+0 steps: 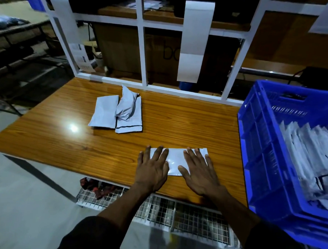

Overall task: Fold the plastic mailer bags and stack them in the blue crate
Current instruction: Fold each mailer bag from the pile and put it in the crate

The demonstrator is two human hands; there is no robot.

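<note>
While both palms press flat on a folded mailer bag point(177, 159) near the front edge of the wooden table point(187, 121), the left hand point(152, 168) covers its left end and the right hand point(199, 171) its right end, fingers straight and spread, grasping nothing. At the table's right side stands the blue crate point(261, 151), holding a row of folded white mailers point(308, 155) leaning on edge against one another. Farther back on the table lie three more mailer bags point(116, 113), one crumpled atop the other two. Below the table's front edge hangs a wire basket point(155, 208) with dark items inside.
</note>
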